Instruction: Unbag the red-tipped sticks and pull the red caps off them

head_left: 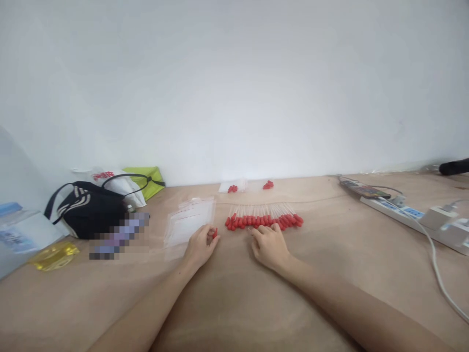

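Observation:
A row of red-ended pieces (252, 222) lies on the tan table, thin pale strands reaching away from their oval red ends. My left hand (201, 244) is closed to the left of the row, pinching a small red piece (215, 233) between thumb and fingers. At the near edge of the row, my right hand (269, 244) rests with bent fingers close together, against or just in front of the red ends. Whatever its fingertips hold, if anything, is hidden. Flat clear plastic bags (188, 220) lie overlapping beside my left hand.
Two small red clusters lie at the back, the left cluster (232, 188) on a clear bag and the right cluster (268, 185) near it. A black bag (98, 210) and yellow packet (54, 255) are left. Right are a phone (366, 190), power strip (399, 210) and white cable (436, 264).

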### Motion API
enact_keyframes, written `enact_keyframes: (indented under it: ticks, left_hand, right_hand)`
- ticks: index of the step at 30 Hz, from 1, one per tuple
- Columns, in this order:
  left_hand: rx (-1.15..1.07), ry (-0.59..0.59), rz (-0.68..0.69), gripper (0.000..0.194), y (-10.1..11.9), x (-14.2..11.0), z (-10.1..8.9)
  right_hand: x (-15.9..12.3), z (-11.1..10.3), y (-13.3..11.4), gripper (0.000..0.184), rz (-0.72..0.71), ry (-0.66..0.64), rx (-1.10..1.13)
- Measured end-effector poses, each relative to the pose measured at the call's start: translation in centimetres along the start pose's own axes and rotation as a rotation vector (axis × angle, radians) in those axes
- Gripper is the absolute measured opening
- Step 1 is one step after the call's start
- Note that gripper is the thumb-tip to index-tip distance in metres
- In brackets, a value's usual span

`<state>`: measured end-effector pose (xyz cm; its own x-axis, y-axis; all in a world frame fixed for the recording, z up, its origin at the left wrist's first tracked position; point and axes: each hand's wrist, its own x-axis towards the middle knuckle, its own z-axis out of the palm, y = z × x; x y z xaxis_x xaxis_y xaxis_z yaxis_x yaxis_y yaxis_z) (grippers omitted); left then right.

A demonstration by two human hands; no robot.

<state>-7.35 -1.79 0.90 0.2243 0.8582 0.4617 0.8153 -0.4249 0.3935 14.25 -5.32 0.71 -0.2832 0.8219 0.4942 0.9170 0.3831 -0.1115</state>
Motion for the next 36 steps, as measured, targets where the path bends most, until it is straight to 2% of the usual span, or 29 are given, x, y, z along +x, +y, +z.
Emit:
enact_keyframes:
  ticks: [6,10,13,15,18,22,26,31,36]
  left_hand:
    - [0.008,-0.047,-0.003,0.013,-0.1,-0.2,0.2]
    - [0.050,0.040,0.052,0.019,0.4,-0.4,-0.1]
    - [0.084,0.088,0.090,0.016,1.0,0.1,-0.3]
    - [0.095,0.071,0.082,0.013,1.5,0.9,-0.3]
    - [0.125,0.003,-0.011,0.013,2.2,3.0,0.2]
    - [0.174,-0.035,-0.123,0.019,2.9,6.0,1.5]
    - [0.200,-0.061,-0.163,0.020,3.1,7.4,2.8]
    - [0.193,-0.065,-0.152,0.022,3.1,7.4,3.1]
    - [0.190,0.054,-0.099,0.017,3.7,5.0,1.3]
  right_hand:
    - [0.3,0.5,-1.0,0.016,0.073,-0.109,-0.010]
    - [-0.2,0.4,-1.2,0.016,0.064,-0.123,0.081]
    - [-0.4,0.3,-1.4,0.017,0.054,-0.112,0.123]
    - [-0.4,0.3,-1.5,0.018,0.045,-0.104,0.139]
    - [-0.5,0.4,-1.4,0.018,0.040,-0.100,0.164]
    - [-0.6,0.4,-1.3,0.018,0.054,-0.104,0.187]
    - [-0.8,0.2,-1.2,0.021,0.071,-0.077,0.223]
    - [-1.5,-0.4,0.0,0.021,0.059,0.023,0.272]
    - [-3.3,-1.0,3.3,0.016,-0.013,0.133,0.265]
